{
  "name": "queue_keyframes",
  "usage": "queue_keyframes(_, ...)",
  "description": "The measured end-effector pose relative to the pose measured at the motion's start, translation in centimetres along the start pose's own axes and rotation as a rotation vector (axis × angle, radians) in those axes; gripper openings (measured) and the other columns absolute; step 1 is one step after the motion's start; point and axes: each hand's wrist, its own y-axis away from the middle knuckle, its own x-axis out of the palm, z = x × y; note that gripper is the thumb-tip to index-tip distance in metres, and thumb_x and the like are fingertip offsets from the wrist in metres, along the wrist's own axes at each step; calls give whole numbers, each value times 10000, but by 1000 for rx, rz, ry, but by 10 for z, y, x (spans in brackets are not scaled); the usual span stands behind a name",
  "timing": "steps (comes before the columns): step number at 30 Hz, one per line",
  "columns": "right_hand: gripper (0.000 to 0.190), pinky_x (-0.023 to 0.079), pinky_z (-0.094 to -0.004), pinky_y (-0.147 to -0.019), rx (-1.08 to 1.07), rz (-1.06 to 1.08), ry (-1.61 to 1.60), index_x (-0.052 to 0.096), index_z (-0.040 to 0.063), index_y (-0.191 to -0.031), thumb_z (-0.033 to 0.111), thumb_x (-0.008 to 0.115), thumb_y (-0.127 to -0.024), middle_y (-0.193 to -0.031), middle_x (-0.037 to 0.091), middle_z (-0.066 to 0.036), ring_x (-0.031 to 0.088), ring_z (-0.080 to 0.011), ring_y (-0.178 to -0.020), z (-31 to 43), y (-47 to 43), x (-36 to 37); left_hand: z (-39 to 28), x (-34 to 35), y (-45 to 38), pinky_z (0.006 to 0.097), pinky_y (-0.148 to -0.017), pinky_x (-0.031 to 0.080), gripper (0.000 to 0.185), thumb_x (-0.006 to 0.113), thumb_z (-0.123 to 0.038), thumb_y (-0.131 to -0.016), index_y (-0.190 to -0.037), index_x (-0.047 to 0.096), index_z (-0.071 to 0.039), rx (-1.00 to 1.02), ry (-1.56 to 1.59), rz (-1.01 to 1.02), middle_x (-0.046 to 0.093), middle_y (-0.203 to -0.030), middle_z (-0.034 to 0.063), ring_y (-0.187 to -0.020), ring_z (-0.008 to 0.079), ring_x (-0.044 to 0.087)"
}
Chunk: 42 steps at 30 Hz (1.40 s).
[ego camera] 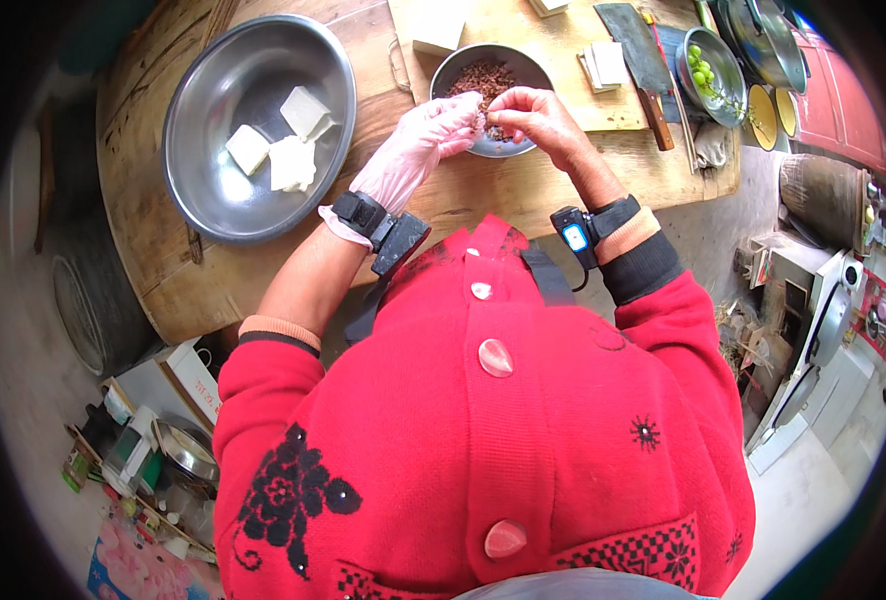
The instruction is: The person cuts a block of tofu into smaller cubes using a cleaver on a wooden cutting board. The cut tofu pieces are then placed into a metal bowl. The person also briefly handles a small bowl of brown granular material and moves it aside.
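My left hand (439,135), in a thin pinkish plastic glove, is over the near left edge of a metal bowl (529,58) of reddish-brown crumbly filling (480,79). Its fingers are bunched together, and whether they hold anything is too small to tell. Bare, my right hand (540,124) meets it above the same bowl, thumb and index finger close together near the gloved fingertips. What lies between these fingertips cannot be made out. To the left stands a large steel basin (210,97) with several white tofu blocks (248,148) in it.
A wooden board (563,45) on the wooden table (488,184) carries white slices (604,66) and a larger pale block (440,26). At the right lie a cleaver (634,56) with a wooden handle, chopsticks (683,124) and a metal bowl with green grapes (702,71).
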Motion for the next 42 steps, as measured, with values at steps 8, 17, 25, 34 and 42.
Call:
queue_keyframes(8, 106, 411, -194, -524, 20, -32, -90, 624, 53, -810, 145, 637, -759, -703, 593, 8, 517, -62, -593, 0, 8, -2, 1, 1, -9, 205, -719, 463, 280, 602, -95, -823, -1088, 547, -25, 53, 51, 144, 596, -899, 24, -784, 92, 559)
queue_keyframes(17, 138, 384, -189, -507, 51, -90, -211, 623, 60, -825, 188, 647, -780, -713, 594, 14, 498, -48, -583, -3, 14, -7, -6, 11, -12, 213, -786, 463, 302, 617, -87, -812, -1107, 557, -60, 12, 84, 240, 608, -998, 20, -884, 95, 576)
queue_keyframes(25, 132, 420, -165, -514, 169, -85, -410, 624, 62, -855, 179, 639, -798, -736, 601, 13, 522, -39, -606, -6, 12, -7, -5, 7, -15, 213, -793, 467, 301, 600, -62, -820, -1116, 549, -55, 12, 117, 232, 598, -1030, 39, -890, 97, 577)
queue_keyframes(34, 137, 421, -163, -538, 74, -166, -357, 632, 68, -835, 191, 660, -783, -730, 594, 19, 522, -38, -625, -7, 12, 0, -7, 5, -18, 240, -828, 474, 290, 584, -28, -822, -1110, 547, -38, 32, 156, 200, 586, -1060, 45, -906, 120, 579)
queue_keyframes(42, 123, 416, -174, -549, 53, -138, -219, 633, 74, -830, 172, 665, -763, -729, 594, 21, 516, -44, -626, -6, 11, 1, -11, 7, -14, 235, -809, 471, 303, 617, -54, -803, -1101, 558, -52, 19, 67, 182, 602, -1034, 30, -891, 109, 582)
